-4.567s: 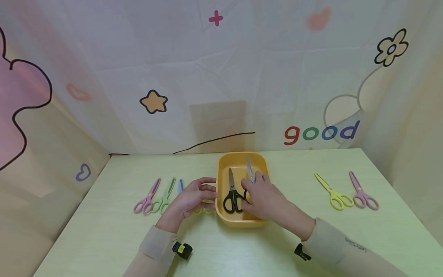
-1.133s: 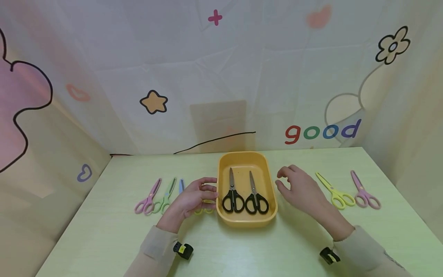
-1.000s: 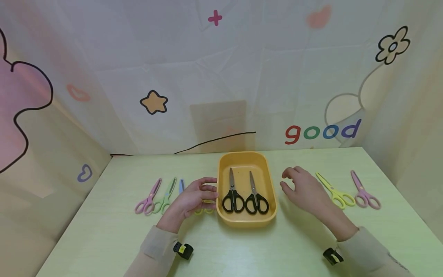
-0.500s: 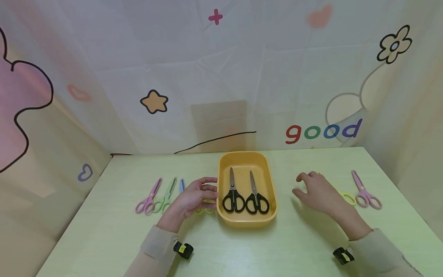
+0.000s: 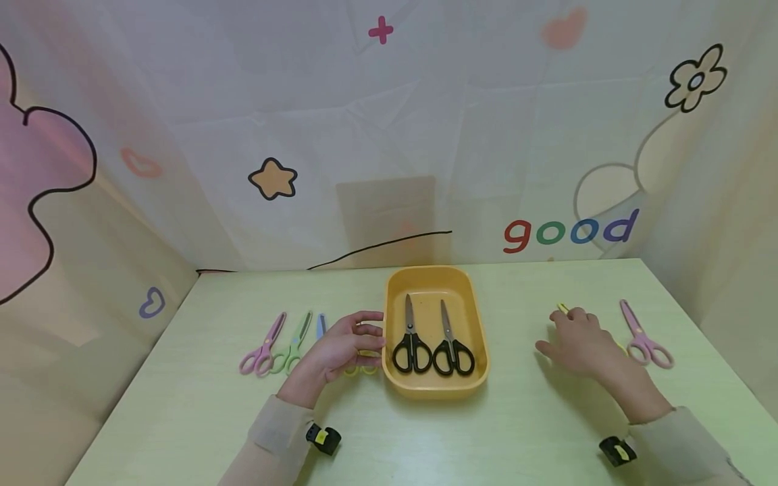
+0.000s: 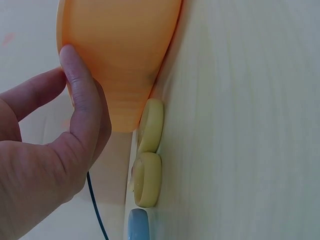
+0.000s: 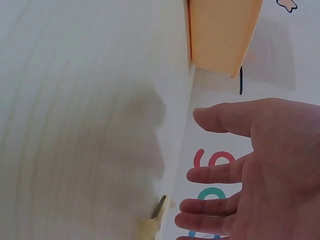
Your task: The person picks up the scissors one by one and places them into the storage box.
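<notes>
In the head view, a yellow tray (image 5: 436,391) holds two pairs of black-handled scissors (image 5: 412,351), (image 5: 453,354) side by side, blades pointing away. My left hand (image 5: 343,347) rests its fingertips against the tray's left side. The left wrist view shows the fingers (image 6: 82,95) at the tray's rim. My right hand (image 5: 580,344) hovers over yellow scissors (image 5: 563,308), mostly hidden beneath it. Its fingers (image 7: 215,175) are spread and nothing is in them. Pink scissors (image 5: 644,344) lie just right of it.
Left of the tray lie pink scissors (image 5: 263,351), green scissors (image 5: 294,347), blue scissors (image 5: 321,325) and yellow scissors (image 5: 361,370), the last two partly behind my left hand. A printed curtain (image 5: 389,135) stands behind the table (image 5: 395,445).
My right hand has let go of the right-hand black scissors in the tray, come out and moved right to above the yellow scissors. My left hand stays at the tray.
</notes>
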The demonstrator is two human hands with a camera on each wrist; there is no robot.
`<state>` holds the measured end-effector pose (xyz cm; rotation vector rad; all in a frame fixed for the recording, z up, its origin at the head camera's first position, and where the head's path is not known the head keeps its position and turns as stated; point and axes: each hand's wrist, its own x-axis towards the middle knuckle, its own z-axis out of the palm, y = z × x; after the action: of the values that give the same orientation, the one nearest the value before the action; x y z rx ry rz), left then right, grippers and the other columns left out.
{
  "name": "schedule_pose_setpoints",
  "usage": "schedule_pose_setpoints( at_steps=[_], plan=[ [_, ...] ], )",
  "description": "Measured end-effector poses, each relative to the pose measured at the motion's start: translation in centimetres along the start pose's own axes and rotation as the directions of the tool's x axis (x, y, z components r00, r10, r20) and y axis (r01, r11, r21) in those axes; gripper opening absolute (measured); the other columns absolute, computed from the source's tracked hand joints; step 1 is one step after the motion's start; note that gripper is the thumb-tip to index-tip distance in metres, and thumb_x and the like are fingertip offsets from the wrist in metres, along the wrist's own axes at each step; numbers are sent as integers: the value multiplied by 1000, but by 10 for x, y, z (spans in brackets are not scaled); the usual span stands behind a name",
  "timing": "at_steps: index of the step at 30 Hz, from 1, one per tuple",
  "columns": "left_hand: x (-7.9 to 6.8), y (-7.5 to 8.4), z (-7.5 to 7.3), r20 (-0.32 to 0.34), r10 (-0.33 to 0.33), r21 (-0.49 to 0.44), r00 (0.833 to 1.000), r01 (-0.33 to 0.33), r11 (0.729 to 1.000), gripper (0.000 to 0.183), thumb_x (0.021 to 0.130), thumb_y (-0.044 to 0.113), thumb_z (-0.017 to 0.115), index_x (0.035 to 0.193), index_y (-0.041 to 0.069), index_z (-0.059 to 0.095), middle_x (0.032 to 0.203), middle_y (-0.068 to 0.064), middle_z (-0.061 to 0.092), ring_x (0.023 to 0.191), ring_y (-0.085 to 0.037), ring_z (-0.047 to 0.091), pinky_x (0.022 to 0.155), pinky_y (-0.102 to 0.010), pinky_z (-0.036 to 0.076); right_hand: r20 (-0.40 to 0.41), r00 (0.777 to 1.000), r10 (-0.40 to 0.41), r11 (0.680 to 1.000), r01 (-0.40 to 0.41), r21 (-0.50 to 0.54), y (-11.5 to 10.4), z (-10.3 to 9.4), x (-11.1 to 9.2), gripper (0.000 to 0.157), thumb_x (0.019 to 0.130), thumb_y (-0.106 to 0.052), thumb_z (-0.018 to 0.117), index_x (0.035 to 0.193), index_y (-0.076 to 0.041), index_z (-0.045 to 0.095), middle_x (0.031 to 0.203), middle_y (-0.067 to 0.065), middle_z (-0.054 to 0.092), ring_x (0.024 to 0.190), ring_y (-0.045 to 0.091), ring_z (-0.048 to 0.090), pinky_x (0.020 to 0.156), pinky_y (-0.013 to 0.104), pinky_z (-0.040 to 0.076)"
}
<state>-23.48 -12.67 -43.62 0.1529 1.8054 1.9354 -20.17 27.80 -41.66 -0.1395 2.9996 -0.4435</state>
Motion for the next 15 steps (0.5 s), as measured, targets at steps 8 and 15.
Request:
schedule_pose_setpoints(
  at_steps=[8, 15],
  plan=[
    [0, 0, 0, 6, 2, 4, 1000, -2, 1000, 58, 97, -6, 63, 150, -2, 40, 118, -20, 57, 87, -20, 65, 74, -33, 62, 32, 999, 38, 999, -38, -3, 10, -1, 2, 71, 95, -31, 70, 132, 23, 43, 123, 48, 41, 112, 63, 42, 86, 73, 47],
    [-1, 1, 0, 13, 1, -3, 1000, -1, 1000, 58, 97, -7, 63, 150, -2, 39, 118, -21, 57, 87, -20, 65, 74, -33, 62, 70, 997, 35, 999, -34, -14, 12, 0, 2, 67, 96, -31, 69, 123, 27, 47, 115, 46, 45, 105, 59, 47, 84, 67, 50]
  ],
)
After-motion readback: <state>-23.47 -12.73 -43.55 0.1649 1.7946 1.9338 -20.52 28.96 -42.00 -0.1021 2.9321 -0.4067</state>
